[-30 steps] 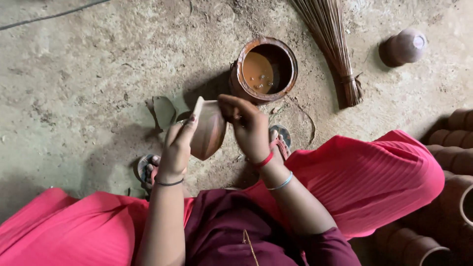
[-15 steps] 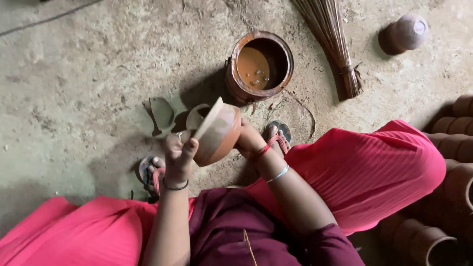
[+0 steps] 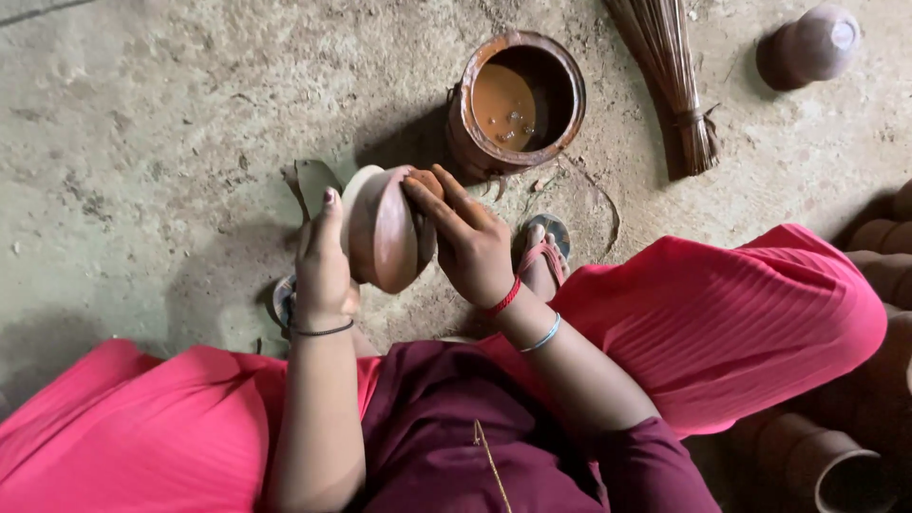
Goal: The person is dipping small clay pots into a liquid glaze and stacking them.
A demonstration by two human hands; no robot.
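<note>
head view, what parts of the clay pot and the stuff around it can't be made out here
- Clay pot, head view: its far side and mouth, covered by the right hand and left hand.
- Rusty container: depth of the brown liquid, hidden by its shadowed wall.
- Stacked pots: cut off by the right and bottom edges.
- Broom: top cut off by the upper edge.

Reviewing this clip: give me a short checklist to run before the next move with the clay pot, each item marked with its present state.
1. Clay pot held by both hands, off the floor: ok.
2. Left hand flat against the pot's side: ok.
3. Right hand fingers laid over the pot: ok.
4. Slip bucket upright, within reach: ok.
5. Broom lying apart from the hands: ok.
6. Pot surface evenly coated: cannot tell.
</note>
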